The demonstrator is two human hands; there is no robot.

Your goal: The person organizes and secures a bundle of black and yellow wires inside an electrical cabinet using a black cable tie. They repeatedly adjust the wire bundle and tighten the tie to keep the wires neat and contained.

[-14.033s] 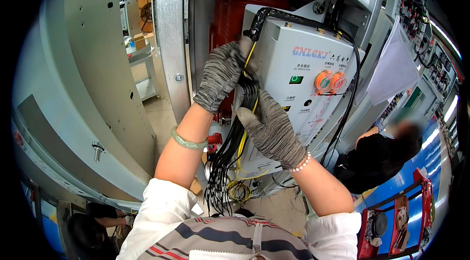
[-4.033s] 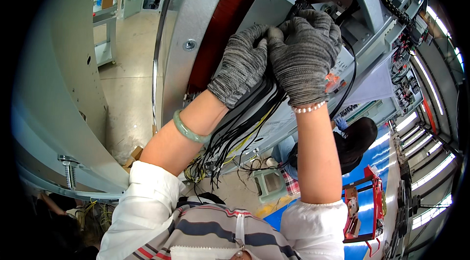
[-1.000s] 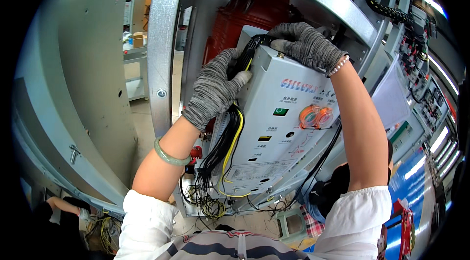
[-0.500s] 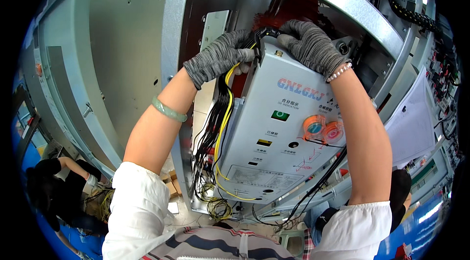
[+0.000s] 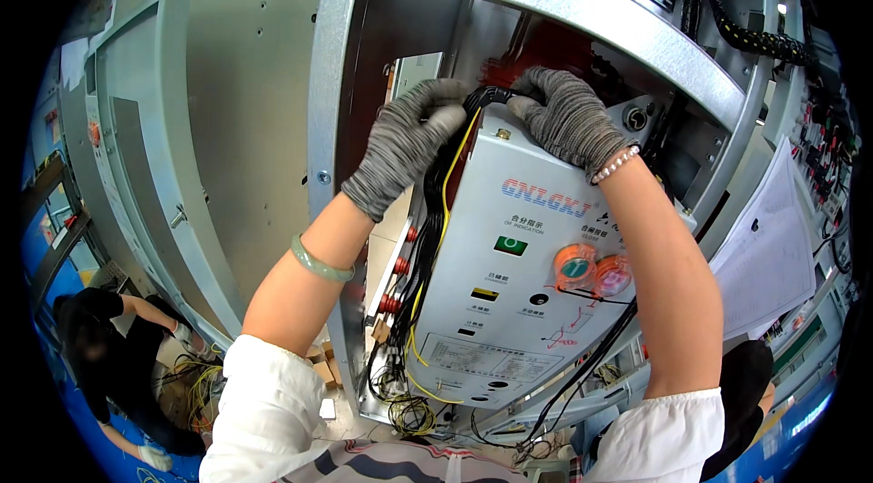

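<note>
A bundle of black wires [image 5: 434, 210], with a yellow wire [image 5: 447, 196] along it, bends over the top left corner of a light grey switchgear panel [image 5: 473, 301] and hangs down its left side. At the top edge of the panel my right hand [image 5: 573, 119], in a grey knit glove, pinches the bundle between thumb and fingers. My left hand [image 5: 400, 146], gloved alike, is just left of the bend, its thumb and fingers apart. Its fingertips come close to the wires; whether they touch cannot be told.
A metal cabinet frame [image 5: 338, 55] surrounds the panel, with a crossbeam [image 5: 546, 5] above. Orange-ringed buttons [image 5: 576, 266] sit on the panel's right. Coiled yellow wires [image 5: 411, 413] lie below. A paper sheet [image 5: 764, 246] hangs at right. A person [image 5: 127, 365] works at lower left.
My left hand has come away from the wire bundle and opened, moving slightly left and down. My right hand remains at the bend. The view has shifted a little.
</note>
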